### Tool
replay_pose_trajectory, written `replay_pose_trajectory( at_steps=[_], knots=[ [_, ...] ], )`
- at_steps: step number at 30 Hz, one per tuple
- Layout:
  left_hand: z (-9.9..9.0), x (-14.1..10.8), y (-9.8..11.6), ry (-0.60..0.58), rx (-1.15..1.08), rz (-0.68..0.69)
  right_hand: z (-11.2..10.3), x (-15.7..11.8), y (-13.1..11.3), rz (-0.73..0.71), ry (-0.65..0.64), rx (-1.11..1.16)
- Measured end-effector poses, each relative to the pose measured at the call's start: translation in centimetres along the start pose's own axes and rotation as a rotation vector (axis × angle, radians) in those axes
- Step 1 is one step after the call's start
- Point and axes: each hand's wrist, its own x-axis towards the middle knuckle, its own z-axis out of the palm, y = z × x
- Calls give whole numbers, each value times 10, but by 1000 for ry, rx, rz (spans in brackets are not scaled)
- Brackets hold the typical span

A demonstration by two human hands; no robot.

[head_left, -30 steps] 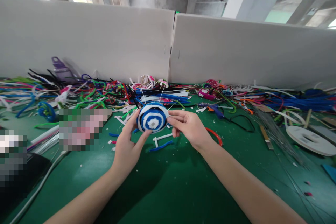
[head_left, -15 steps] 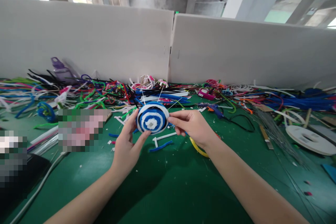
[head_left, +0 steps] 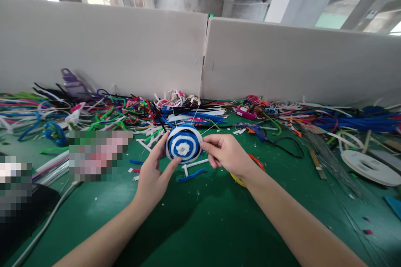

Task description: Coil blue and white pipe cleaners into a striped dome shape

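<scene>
A round disc of blue and white pipe cleaner rings [head_left: 191,140] is held up over the table, its pale centre tilted toward me. Thin pale wires stick out from its upper edge. My left hand [head_left: 156,164] grips it from the left, thumb on the lower front and fingers behind the rim. At the right rim, the thumb and forefinger of my right hand [head_left: 224,152] are pinched together; their exact hold on the edge is partly hidden. Below the disc lie short blue [head_left: 191,175] and white pipe cleaner pieces. Yellow and red rings [head_left: 257,162] show partly behind my right wrist.
Heaps of coloured pipe cleaners [head_left: 344,119] line the back of the green table [head_left: 200,225], against a pale partition [head_left: 103,46]. A blue glue gun [head_left: 257,132] with a black cord lies right of centre. A white spool [head_left: 369,167], wires and a purple bottle [head_left: 73,85] stand farther out.
Both hands have shifted slightly right and down with the disc. More of the red ring shows behind my right wrist.
</scene>
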Motion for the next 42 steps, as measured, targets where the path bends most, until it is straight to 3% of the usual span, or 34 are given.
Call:
replay_pose_trajectory(
  at_steps=[3,9,18,26,30,36,42],
  knots=[
    [-1,1,0,-31,-6,-15,2,1,1,18,7,7],
    [-4,3,-4,-159,116,79,3,3,3,16,105,27],
    [-4,3,-4,-39,196,25,2,-2,-1,-26,59,-173],
    [-6,1,-3,29,256,99,6,-5,-2,-94,92,-293],
    [-5,1,0,27,145,14,7,-5,-2,-118,106,-321],
    [-6,8,7,-155,-202,-27,3,-2,-1,-55,123,-202],
    [-8,15,2,-82,-394,-247,1,-1,-2,-37,3,-32]
  ],
)
